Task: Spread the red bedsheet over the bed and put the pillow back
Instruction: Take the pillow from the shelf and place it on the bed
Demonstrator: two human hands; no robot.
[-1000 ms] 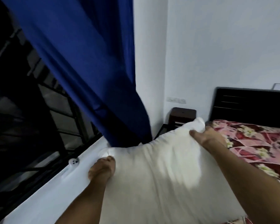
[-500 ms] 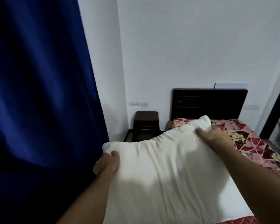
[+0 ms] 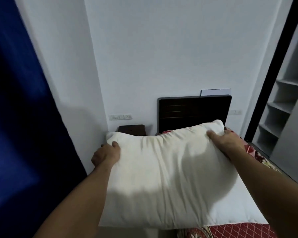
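Pillow (image 3: 162,169) held over the bed (image 3: 244,208), my left hand (image 3: 105,154) gripping its left edge, my right hand (image 3: 225,143) gripping its far right corner, fingers (image 3: 213,135) curled into the cloth, red bedsheet (image 3: 239,231) underneath, headboard (image 3: 193,114) beyond.

**Behind the pillow**

The pillow (image 3: 170,169) covers most of the bedsheet (image 3: 241,231) — strips show only at the right and near edges of the bed (image 3: 194,114). The left hand (image 3: 105,154) and right hand (image 3: 227,143) lose their fingers behind it.

Head camera forward-down, close over pillow (image 3: 162,169), facing headboard (image 3: 193,114); edges likely distorted.
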